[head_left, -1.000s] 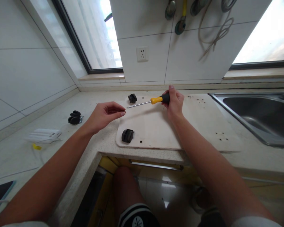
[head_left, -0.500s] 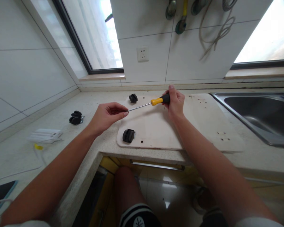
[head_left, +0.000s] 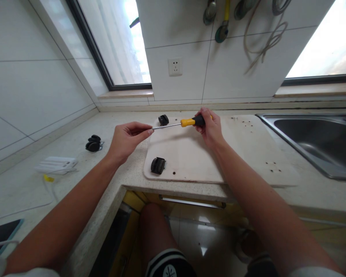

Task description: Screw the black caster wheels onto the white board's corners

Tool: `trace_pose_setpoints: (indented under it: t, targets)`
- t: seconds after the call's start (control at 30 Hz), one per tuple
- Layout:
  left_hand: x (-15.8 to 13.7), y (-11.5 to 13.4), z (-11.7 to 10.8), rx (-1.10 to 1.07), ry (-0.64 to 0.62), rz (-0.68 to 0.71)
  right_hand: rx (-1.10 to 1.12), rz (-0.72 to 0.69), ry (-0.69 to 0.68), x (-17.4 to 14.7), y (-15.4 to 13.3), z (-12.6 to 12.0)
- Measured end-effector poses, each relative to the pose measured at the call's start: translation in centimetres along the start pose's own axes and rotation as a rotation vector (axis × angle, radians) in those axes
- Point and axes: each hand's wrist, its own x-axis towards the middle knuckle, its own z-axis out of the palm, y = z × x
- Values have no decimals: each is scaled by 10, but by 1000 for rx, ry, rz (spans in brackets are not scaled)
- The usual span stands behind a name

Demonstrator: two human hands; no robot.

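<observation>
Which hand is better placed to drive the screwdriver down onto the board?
Right. The right hand grips the screwdriver by its handle above the board; the left hand only pinches its tip.

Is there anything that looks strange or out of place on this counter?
Only one thing: a caster wheel lies loose on the countertop, left of the wooden board that carries two mounted casters. Nothing looks spilled or damaged.
</observation>
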Motion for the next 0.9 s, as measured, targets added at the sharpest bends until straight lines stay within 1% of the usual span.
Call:
trace_pose_setpoints:
  t: [0.07, 0.13, 0.23, 0.33, 0.4, 0.47, 0.57, 0.77, 0.83, 0.9]
  targets:
    - [2, -1, -1, -28, -36, 11, 20, 20, 23, 0, 1, 0]
    - [4, -2, -3, -45, -99, 32, 34, 30, 69, 1, 1, -2]
    - [4, -1, -6, 19, -237, 63, 73, 35, 138, 4, 1, -5]
    - [-4, 7, -8, 206, -457, 88, 139, 40, 196, 6, 1, -9]
    - [-11, 15, -9, 391, -619, 104, 170, 49, 231, 6, 0, -10]
    - [-18, 22, -8, 565, -736, 126, 183, 55, 254, 5, -2, -11]
    - [-24, 26, -7, 696, -817, 163, 174, 32, 276, -1, -6, -11]
    - [-18, 20, -9, 723, -916, 201, 70, -39, 315, -26, -25, -10]
    - [-15, 16, -9, 730, -935, 216, 5, -95, 322, -36, -35, -9]
    - [-12, 12, -10, 717, -949, 224, -124, -219, 294, -46, -48, -5]
